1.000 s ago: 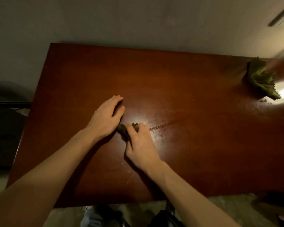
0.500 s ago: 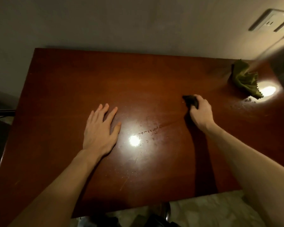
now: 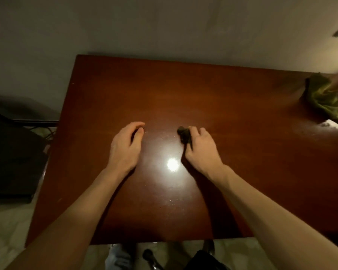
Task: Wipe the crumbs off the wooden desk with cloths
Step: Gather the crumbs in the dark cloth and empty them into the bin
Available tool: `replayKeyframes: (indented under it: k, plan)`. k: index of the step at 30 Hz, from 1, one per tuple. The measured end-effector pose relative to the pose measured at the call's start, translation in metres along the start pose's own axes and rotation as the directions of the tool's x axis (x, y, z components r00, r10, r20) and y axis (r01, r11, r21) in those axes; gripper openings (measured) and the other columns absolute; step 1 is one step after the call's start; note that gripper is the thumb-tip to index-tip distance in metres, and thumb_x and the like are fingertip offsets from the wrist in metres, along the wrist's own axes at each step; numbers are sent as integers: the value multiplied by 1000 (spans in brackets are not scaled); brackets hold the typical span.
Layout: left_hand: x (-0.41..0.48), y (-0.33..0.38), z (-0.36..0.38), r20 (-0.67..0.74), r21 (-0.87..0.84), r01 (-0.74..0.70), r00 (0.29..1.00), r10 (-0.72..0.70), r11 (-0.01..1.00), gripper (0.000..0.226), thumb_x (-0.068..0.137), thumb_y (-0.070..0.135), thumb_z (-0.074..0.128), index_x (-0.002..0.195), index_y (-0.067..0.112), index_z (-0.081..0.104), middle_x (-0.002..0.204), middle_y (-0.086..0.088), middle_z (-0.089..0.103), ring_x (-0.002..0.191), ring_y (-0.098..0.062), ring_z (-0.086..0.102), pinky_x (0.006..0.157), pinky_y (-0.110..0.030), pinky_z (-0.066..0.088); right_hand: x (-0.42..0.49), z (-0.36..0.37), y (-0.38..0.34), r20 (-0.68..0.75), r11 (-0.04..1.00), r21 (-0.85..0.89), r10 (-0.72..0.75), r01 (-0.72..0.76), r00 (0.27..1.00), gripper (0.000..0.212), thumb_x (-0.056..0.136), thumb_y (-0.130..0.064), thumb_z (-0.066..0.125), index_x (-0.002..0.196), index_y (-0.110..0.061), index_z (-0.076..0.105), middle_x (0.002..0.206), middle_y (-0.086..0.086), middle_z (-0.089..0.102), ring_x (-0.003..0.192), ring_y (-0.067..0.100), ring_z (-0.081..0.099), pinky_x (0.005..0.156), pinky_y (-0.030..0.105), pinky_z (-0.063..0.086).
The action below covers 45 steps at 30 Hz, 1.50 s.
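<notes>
Desk (image 3: 232, 117) filled centre view | left hand (image 3: 125, 147) rested at 9 o'clock, fingers loosely curled, empty | right hand (image 3: 201, 151) at centre, fingers clenched round dark cloth (image 3: 184, 134) protruding at their 11 o'clock | green cloth (image 3: 324, 98) crumpled at 2 o'clock | crumbs (image 3: 325, 124) just below it

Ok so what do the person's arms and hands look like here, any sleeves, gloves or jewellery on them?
Both forearms are bare right up to where they leave the picture, so no sleeves show. The left hand and right hand wear no gloves, and no watch, bracelet or ring shows in this dim light. Fingers look slim, with short nails where visible.
</notes>
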<state>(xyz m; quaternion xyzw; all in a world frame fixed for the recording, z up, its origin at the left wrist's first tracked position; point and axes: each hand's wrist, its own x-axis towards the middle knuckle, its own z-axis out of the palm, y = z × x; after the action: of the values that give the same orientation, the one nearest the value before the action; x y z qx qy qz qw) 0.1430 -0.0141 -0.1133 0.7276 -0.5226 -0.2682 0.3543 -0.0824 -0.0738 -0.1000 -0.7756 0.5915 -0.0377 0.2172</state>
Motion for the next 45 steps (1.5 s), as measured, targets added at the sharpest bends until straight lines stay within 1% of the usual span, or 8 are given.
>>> replayKeyframes:
  k: [10,16,19,21,25,33,41,45]
  plan:
    - [-27,-61,-73,0,141,-20,1000,20,990,37,102,34,47,129,22,67,122,6,70,113,-13,63,97,-28,47,-36,84,-174,121,950,208,-261,233,958,42,92,-14,54,133,-5,53,114,21,56,103,36,53,94,48,47]
    - [-31,-39,-78,54,-114,84,995,-79,990,41,110,42,38,131,24,68,123,10,69,115,-5,62,96,-23,47,-50,45,-152,59,533,827,237,-180,970,38,97,-17,49,118,-45,63,112,-2,73,98,17,72,91,48,61]
    - [-31,-32,-57,79,-122,124,990,-114,985,37,113,34,40,135,24,67,129,15,65,119,2,58,98,-16,39,-70,0,-65,-131,651,723,457,-230,880,39,103,1,49,125,-29,60,110,-5,66,86,-5,66,83,20,58]
    - [-29,-26,-44,41,-209,194,981,-189,959,36,113,34,38,130,26,69,124,18,67,115,10,57,102,-17,39,-82,-20,3,-269,779,537,523,-325,809,38,100,-1,51,134,-18,57,121,1,61,109,9,59,106,37,51]
    - [-21,-24,-36,-54,-382,249,955,-291,890,40,110,35,34,119,23,71,117,11,72,114,2,64,108,-30,47,-109,-17,59,-222,788,320,602,-526,767,40,102,-10,54,142,-12,50,118,4,50,109,27,56,96,47,51]
    - [-20,-55,-97,-320,-422,321,822,-470,848,34,108,32,41,105,24,74,110,7,71,111,-13,64,100,-34,47,-77,34,-35,-113,925,204,348,-321,930,39,96,-9,61,134,-8,54,120,10,58,109,27,59,95,42,53]
    - [-48,-103,-134,-320,-483,350,782,-534,802,23,106,31,51,114,30,72,122,7,66,112,-8,63,97,-31,50,-63,105,-200,-44,991,131,18,-12,999,38,90,-16,57,128,-8,56,108,12,59,95,26,57,84,38,53]
    - [-67,-135,-148,-256,-662,388,686,-681,641,24,109,24,48,108,31,70,121,0,68,108,-13,66,93,-32,51,-81,141,-263,-26,987,112,-112,114,993,48,83,-26,40,125,-8,56,103,12,56,89,29,56,80,43,54]
